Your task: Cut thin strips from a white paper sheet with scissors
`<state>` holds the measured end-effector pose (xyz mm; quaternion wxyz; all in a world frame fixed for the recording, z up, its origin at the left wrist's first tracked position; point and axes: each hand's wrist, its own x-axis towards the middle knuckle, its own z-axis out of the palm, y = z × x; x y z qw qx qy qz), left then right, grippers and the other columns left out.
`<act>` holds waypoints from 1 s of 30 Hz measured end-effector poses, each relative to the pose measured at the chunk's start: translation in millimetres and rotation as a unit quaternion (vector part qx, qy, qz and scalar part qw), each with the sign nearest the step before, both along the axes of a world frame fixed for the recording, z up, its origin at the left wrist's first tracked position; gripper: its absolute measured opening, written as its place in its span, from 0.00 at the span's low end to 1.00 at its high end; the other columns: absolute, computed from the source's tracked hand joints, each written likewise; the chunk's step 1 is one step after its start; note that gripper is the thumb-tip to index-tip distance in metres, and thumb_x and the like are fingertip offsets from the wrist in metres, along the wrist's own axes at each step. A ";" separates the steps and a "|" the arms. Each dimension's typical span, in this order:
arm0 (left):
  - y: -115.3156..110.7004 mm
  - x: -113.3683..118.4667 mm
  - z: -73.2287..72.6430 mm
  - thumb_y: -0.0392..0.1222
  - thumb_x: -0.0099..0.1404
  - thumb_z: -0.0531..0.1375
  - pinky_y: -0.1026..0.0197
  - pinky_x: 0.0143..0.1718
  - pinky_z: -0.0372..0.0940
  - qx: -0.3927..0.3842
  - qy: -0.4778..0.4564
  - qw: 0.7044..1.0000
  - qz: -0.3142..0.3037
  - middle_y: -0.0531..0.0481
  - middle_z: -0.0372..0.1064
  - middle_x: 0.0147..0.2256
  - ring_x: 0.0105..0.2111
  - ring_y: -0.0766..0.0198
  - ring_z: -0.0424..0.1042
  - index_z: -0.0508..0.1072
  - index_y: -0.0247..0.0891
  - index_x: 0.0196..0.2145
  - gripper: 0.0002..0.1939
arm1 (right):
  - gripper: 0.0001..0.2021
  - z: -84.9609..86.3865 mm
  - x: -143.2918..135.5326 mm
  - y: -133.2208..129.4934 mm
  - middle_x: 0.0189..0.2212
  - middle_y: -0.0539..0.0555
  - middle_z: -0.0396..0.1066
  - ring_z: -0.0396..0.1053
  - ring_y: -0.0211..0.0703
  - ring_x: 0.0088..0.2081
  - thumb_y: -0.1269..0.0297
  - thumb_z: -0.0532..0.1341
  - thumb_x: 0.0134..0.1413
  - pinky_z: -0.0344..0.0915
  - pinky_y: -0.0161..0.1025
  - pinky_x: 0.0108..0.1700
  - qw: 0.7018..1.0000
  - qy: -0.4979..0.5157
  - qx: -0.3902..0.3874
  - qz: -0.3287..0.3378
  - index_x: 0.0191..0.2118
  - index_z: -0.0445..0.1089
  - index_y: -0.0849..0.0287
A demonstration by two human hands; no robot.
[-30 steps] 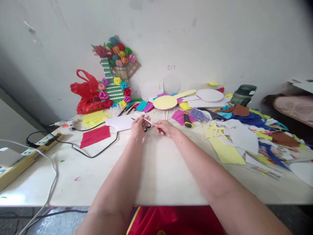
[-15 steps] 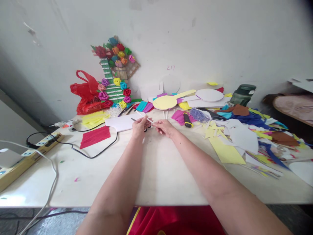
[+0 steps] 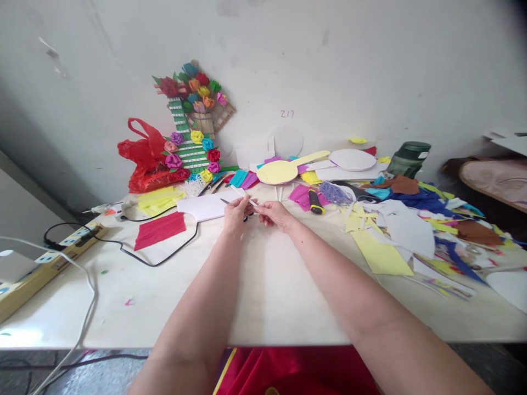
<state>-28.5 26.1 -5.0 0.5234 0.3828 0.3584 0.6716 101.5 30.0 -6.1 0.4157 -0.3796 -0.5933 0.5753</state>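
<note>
Between my two hands, over the middle of the table, is a thin white paper strip [image 3: 239, 191] that slants up to the left. My left hand [image 3: 237, 213] is closed on its upper part. At its lower end, the fingertips of my right hand [image 3: 274, 213] pinch it. Scissors [image 3: 224, 201] with dark handles lie under my left hand, mostly hidden by it. Just left of the hands is a white paper piece [image 3: 206, 207]. A yellow fan-shaped cutout [image 3: 278, 172] lies beyond them.
Paper scraps [image 3: 411, 225] cover the right side, with a green bottle [image 3: 408, 159] behind. A yellow-black cutter [image 3: 315, 202] lies right of my hands. At left are red crepe paper [image 3: 160, 230], a black cable [image 3: 154, 265] and a power strip [image 3: 69, 247]. Paper flowers [image 3: 197, 137] lean on the wall.
My hands have drawn slightly closer together along the white strip, and my right fingers have curled in a little. The things on the table have not moved.
</note>
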 end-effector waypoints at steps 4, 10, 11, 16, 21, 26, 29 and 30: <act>-1.2 2.9 0.0 0.46 0.46 0.65 0.62 0.30 0.64 0.007 0.007 1.000 -0.021 0.44 0.72 0.26 0.26 0.64 0.71 0.72 0.30 0.31 0.17 | 0.14 3.7 -3.6 -2.5 0.10 0.45 0.61 0.52 0.26 0.10 0.59 0.60 0.46 0.46 0.26 0.12 0.999 -0.014 0.025 -0.031 0.20 0.60 0.62; 0.0 0.8 -2.9 0.46 0.48 0.64 0.63 0.30 0.64 0.011 -0.008 0.999 -0.045 0.42 0.72 0.29 0.27 0.64 0.71 0.71 0.30 0.32 0.17 | 0.13 3.1 -5.6 -2.2 0.09 0.43 0.57 0.48 0.26 0.09 0.58 0.56 0.50 0.43 0.27 0.12 0.999 -0.013 0.035 -0.020 0.23 0.63 0.63; 0.1 0.6 -3.2 0.45 0.48 0.64 0.63 0.30 0.64 0.011 -0.013 0.999 -0.047 0.42 0.72 0.29 0.27 0.64 0.71 0.71 0.30 0.33 0.17 | 0.13 2.8 -5.6 -2.2 0.09 0.43 0.57 0.48 0.26 0.09 0.57 0.56 0.50 0.43 0.27 0.12 0.999 -0.014 0.037 -0.018 0.24 0.64 0.63; -0.4 1.2 -2.2 0.45 0.48 0.64 0.64 0.28 0.64 0.006 -0.023 0.999 -0.042 0.42 0.72 0.27 0.25 0.65 0.71 0.71 0.29 0.32 0.16 | 0.14 1.6 -5.5 -1.8 0.09 0.43 0.57 0.49 0.26 0.09 0.56 0.55 0.51 0.43 0.27 0.11 0.999 -0.020 0.046 -0.002 0.26 0.65 0.63; 0.5 2.1 -1.4 0.45 0.47 0.64 0.64 0.26 0.63 -0.004 -0.015 1.000 -0.016 0.43 0.72 0.25 0.23 0.66 0.70 0.71 0.29 0.30 0.16 | 0.15 1.4 -5.6 -1.9 0.09 0.43 0.56 0.48 0.26 0.09 0.55 0.55 0.50 0.43 0.27 0.11 0.999 -0.012 0.041 0.011 0.26 0.65 0.64; 2.3 3.7 -1.5 0.46 0.46 0.65 0.65 0.25 0.62 0.001 -0.010 1.000 0.003 0.46 0.71 0.23 0.20 0.67 0.68 0.71 0.29 0.29 0.17 | 0.17 1.0 -5.8 -2.5 0.09 0.43 0.56 0.48 0.26 0.09 0.52 0.56 0.48 0.41 0.27 0.11 0.999 0.019 0.022 0.027 0.26 0.65 0.64; 1.3 5.1 0.1 0.46 0.45 0.65 0.65 0.25 0.62 0.001 -0.009 1.000 0.018 0.47 0.70 0.22 0.19 0.68 0.67 0.71 0.29 0.28 0.17 | 0.18 0.8 -5.8 -2.5 0.08 0.44 0.56 0.47 0.26 0.09 0.51 0.57 0.47 0.40 0.27 0.11 0.999 0.035 0.006 0.035 0.26 0.65 0.64; 0.5 5.6 0.8 0.46 0.44 0.65 0.65 0.24 0.62 0.000 -0.010 1.000 0.022 0.47 0.70 0.22 0.19 0.68 0.67 0.71 0.29 0.27 0.16 | 0.18 0.6 -5.7 -2.3 0.08 0.44 0.56 0.47 0.26 0.09 0.50 0.57 0.46 0.40 0.27 0.11 0.999 0.039 0.001 0.038 0.26 0.65 0.64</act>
